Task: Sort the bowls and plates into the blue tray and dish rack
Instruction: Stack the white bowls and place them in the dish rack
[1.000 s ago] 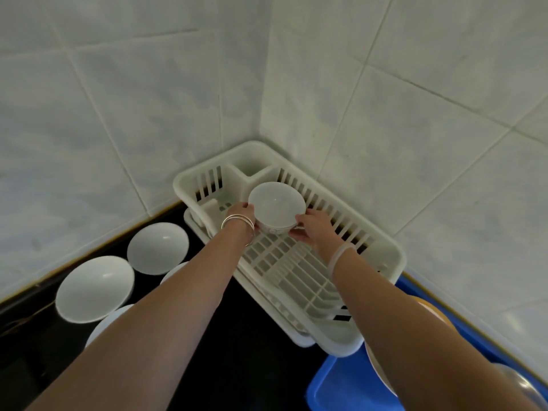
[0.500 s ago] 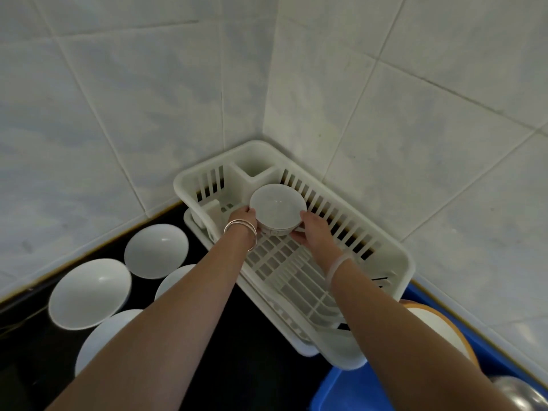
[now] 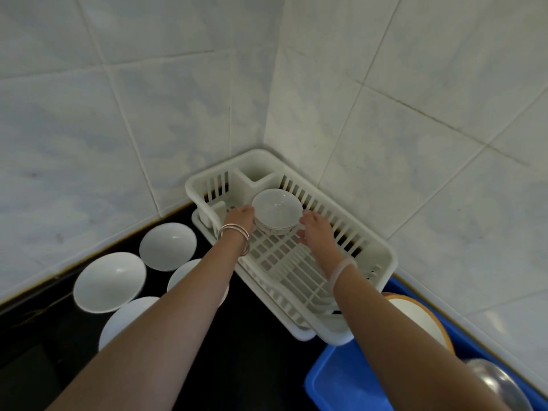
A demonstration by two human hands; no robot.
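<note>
A small white bowl [image 3: 277, 210] sits upright at the far end of the white dish rack [image 3: 382, 256], in the tiled corner. My left hand [image 3: 240, 218] grips its left side and my right hand [image 3: 315, 229] holds its right side. Several white bowls stand on the dark counter to the left, among them a far one [image 3: 168, 246] and a larger one [image 3: 109, 281]. The blue tray [image 3: 335, 384] lies at the bottom right and holds an orange-rimmed plate [image 3: 421, 321] and a metal bowl [image 3: 501, 387], both partly hidden by my right arm.
Tiled walls close in behind and to the right of the rack. The rack's cutlery compartment [image 3: 256, 172] is at its far end. My left forearm covers parts of two bowls on the dark counter [image 3: 258, 366].
The bowl has sunk a little lower into the rack's far end, with both hands still on it. The view has shifted slightly.
</note>
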